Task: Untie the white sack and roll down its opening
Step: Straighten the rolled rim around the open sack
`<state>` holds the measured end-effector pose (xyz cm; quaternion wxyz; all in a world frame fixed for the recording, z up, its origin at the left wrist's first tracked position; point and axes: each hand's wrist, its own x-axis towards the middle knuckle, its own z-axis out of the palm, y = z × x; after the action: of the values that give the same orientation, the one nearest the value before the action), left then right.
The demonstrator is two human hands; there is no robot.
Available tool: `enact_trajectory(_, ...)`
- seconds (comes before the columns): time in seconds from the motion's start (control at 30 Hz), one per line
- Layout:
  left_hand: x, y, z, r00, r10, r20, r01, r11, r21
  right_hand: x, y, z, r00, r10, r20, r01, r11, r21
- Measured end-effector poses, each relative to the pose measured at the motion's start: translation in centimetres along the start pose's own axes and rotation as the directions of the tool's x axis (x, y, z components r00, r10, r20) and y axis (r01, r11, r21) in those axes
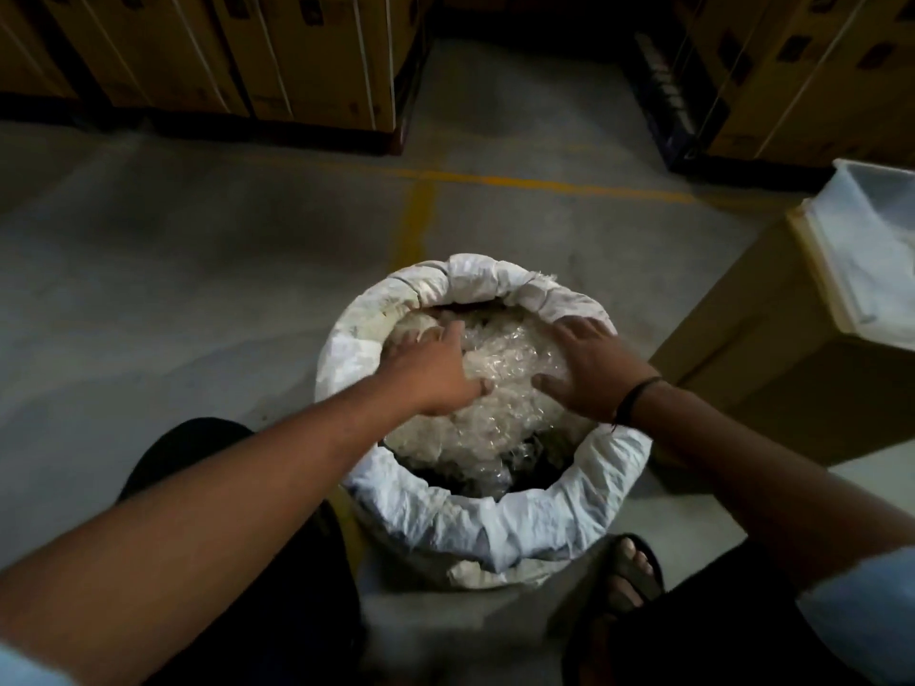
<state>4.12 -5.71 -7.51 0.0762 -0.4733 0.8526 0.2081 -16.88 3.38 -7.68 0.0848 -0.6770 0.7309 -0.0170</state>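
Head view, looking down: the white sack stands upright on the concrete floor, between the person's 2 legs. Its mouth is open, and the opening is rolled down into a thick collar all the way round. Clear crumpled plastic film fills the sack to the collar.

Both hands reach into the opening. The left hand lies palm down on the film at the left side of the mouth, fingers spread wide and holding nothing. The right hand lies palm down at the right side, fingers spread, with the fingertips touching the inner edge of the collar; it holds nothing. A dark band circles the right wrist.

A sandalled foot rests just beside the sack at lower right. A cardboard carton with a white plastic liner stands near the sack on the right. Stacked cartons on pallets line the far side, beyond yellow floor lines.
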Motion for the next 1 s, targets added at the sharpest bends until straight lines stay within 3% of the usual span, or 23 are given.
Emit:
enact_trajectory(0.17, -1.4, 0.0, 1.9, 1.000, -0.004, -0.027, 0.004, 1.000, -0.002, -2.7, -2.5, 1.0, 0.993, -0.102, -0.067, 0.103, 0.994, 0.019)
enact_trajectory(0.57, 5.0, 0.1, 3.2, 1.000, -0.024, -0.005, 0.024, 0.999, 0.049, 3.8, -1.3, 1.6, 0.998, 0.029, -0.051, -0.021, 0.989, 0.149)
enact_trajectory(0.77, 9.5, -0.1, 3.9, 0.998, 0.016, -0.060, -0.010, 0.995, 0.098, 8.6, -0.6, 4.6, 0.999, 0.038, -0.031, -0.035, 0.996, 0.082)
enact_trajectory(0.9, 11.3, -1.4, 4.1, 0.969, 0.052, -0.242, -0.027, 0.994, 0.103, 10.2, 0.5, 5.6, 0.998, 0.048, -0.048, -0.041, 0.990, 0.136)
enact_trajectory(1.0, 11.4, -1.4, 3.1, 0.982, 0.023, -0.190, 0.010, 0.985, 0.171, 11.1, 0.0, 4.3, 0.997, 0.073, 0.024, -0.075, 0.990, 0.118)
